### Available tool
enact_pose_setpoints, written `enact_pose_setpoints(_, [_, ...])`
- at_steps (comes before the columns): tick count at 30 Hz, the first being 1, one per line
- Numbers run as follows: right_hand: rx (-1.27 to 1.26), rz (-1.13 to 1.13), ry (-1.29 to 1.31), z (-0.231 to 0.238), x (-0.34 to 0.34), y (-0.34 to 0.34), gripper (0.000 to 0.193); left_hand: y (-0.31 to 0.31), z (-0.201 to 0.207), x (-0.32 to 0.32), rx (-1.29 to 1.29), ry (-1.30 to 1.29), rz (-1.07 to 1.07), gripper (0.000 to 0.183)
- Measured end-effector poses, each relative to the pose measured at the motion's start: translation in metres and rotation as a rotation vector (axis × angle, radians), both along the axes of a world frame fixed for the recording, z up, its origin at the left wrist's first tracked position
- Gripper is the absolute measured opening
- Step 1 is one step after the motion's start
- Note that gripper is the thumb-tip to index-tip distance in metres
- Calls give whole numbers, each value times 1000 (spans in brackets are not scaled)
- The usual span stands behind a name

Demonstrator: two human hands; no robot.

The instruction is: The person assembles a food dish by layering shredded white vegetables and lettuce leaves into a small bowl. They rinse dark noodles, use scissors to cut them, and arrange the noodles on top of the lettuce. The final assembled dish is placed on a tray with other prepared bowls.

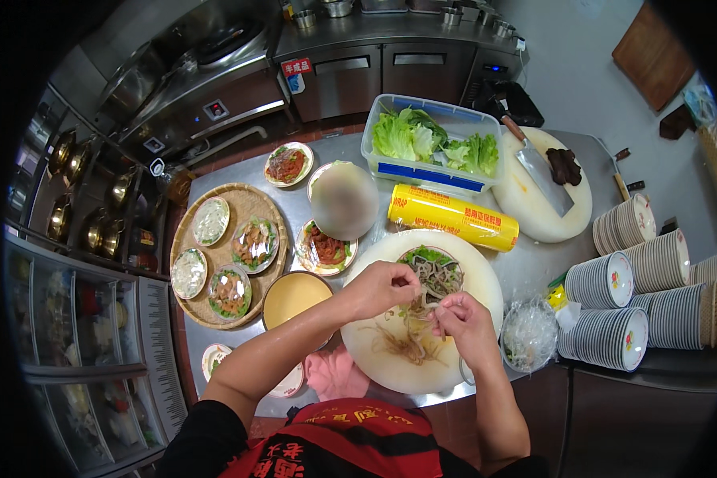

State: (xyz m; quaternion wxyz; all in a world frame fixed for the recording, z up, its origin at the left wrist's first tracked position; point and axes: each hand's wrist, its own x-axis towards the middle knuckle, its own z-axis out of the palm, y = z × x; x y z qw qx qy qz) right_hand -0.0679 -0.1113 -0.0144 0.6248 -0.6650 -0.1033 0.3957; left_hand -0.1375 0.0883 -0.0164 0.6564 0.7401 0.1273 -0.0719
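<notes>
My left hand [386,290] hovers by the near left edge of a plate, its fingers pinched together; what they hold, if anything, is too small to make out. On that plate a heap of thin greyish strips [438,275] lies over green leaves [416,255]. My right hand [462,320] is closed, thumb against fingers, on a pale greyish strip [432,307] just below the plate. Both hands are above a round white cutting board [474,279]. Nearer to me on the board is a loose pile of thin brownish strands [405,344].
Left are a woven tray [185,263] with wrapped dishes, a yellowish bowl [295,296] and a pink cloth [336,373]. Beyond lie a yellow film roll [454,218], a lettuce bin [390,169] and a cleaver [543,175] on another board [534,227]. Plate stacks [605,338] stand right.
</notes>
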Motion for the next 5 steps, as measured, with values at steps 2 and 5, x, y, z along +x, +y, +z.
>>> enact_pose_setpoints(2, [9,-65,63,-16,12,10,10,4,-22,16,-79,62,57,14])
enact_pose_setpoints(5, [12,-243,130,-55,37,28,12,10,-55,39,-134,116,115,14])
